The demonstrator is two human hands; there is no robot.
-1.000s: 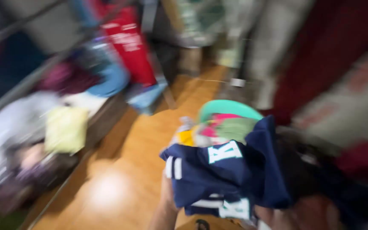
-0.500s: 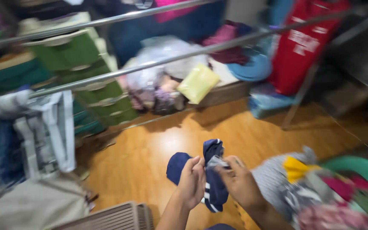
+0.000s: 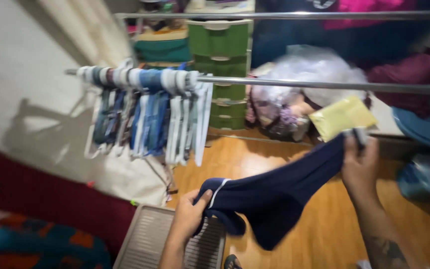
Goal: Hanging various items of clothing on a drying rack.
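A navy blue garment (image 3: 274,194) with white trim is stretched out between my two hands above the wooden floor. My left hand (image 3: 189,216) grips its lower left end near the white stripe. My right hand (image 3: 359,162) is raised higher and pinches the garment's other end at the right. Just beyond the garment runs a metal rail (image 3: 324,85) with a bunch of white and blue hangers (image 3: 145,117) crowded at its left end.
A grey slatted basket (image 3: 150,239) stands below my left hand. Green plastic drawers (image 3: 222,69) stand behind the rail. Bags and a yellow packet (image 3: 342,117) lie on a low shelf at the right. A second rail (image 3: 284,16) crosses the top.
The view has swung left from the laundry pile to the hanger rail. The bunched navy garment is now spread wide between my hands, with my right hand lifted up and to the right.
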